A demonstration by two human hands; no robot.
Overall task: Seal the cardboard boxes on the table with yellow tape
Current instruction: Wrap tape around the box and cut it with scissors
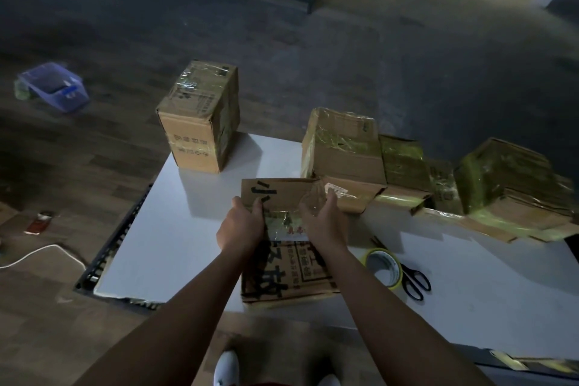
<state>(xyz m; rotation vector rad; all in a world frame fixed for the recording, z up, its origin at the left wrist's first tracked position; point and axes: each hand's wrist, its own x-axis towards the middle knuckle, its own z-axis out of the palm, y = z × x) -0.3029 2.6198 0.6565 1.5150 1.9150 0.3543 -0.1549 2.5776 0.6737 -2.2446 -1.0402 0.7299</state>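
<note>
Cardboard box [272,279] runs lengthwise from the table [156,229]'s near edge. The left hand [242,222] grips its side, the right hand [322,219] curls round a clear scrap [315,199], and the yellow tape roll [383,268] is nearer the right.

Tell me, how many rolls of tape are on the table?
1. The tape roll lies on the white table, right of the nearest box, beside the scissors. More may hide behind the other boxes.
</note>
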